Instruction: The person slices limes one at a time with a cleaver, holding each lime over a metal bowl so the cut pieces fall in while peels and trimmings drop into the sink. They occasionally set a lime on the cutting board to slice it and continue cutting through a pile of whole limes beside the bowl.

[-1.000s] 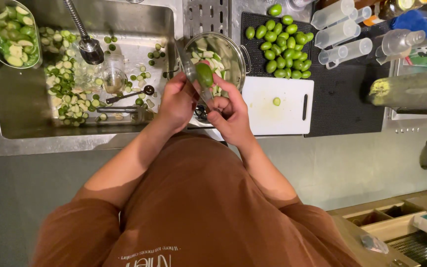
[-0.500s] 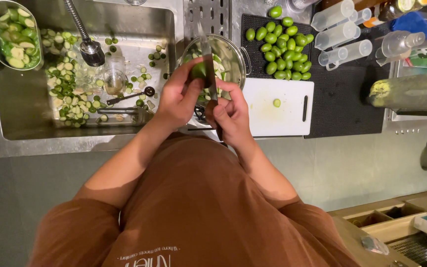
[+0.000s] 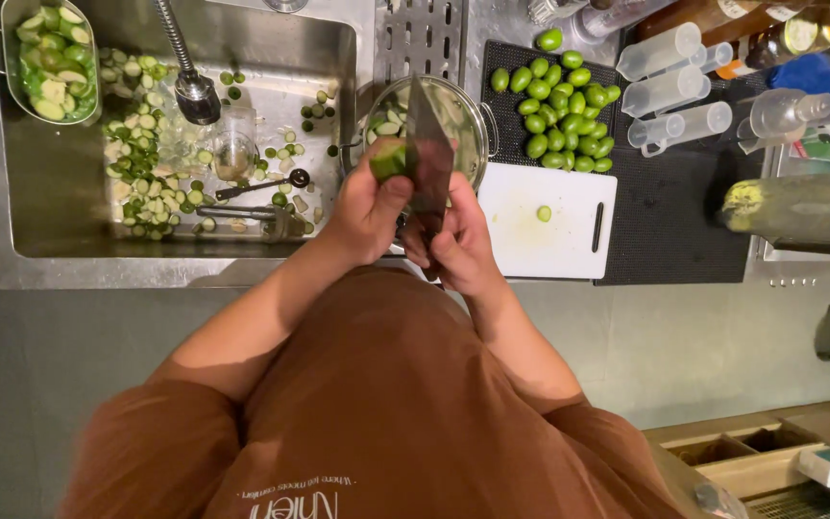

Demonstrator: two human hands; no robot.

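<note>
a: where are the hands?

b: both sit just above the middle of the frame, close together over the counter edge. the left hand has its fingers curled around a small green fruit, pinching it at the fingertips so the cut end points up. the right hand is wrapped closed around the handle of a knife, whose broad dark blade stands upward in the picture, right beside the fruit and touching it or nearly so; i cannot tell which.

a: what is under them?

b: a round metal bowl with a few pale cut pieces inside, just above the hands. the blade and fruit cover part of it.

a: and to the right?

b: a white cutting board with one small green piece lying on it. above the board, a pile of whole green fruits rests on a black mat. clear plastic measuring cylinders lie on their sides further right.

a: the left side?

b: a steel sink fills the upper left, scattered with green and white trimmings. a faucet head hangs over it, and a metal container of cut green pieces hangs at the sink's upper left corner.
</note>
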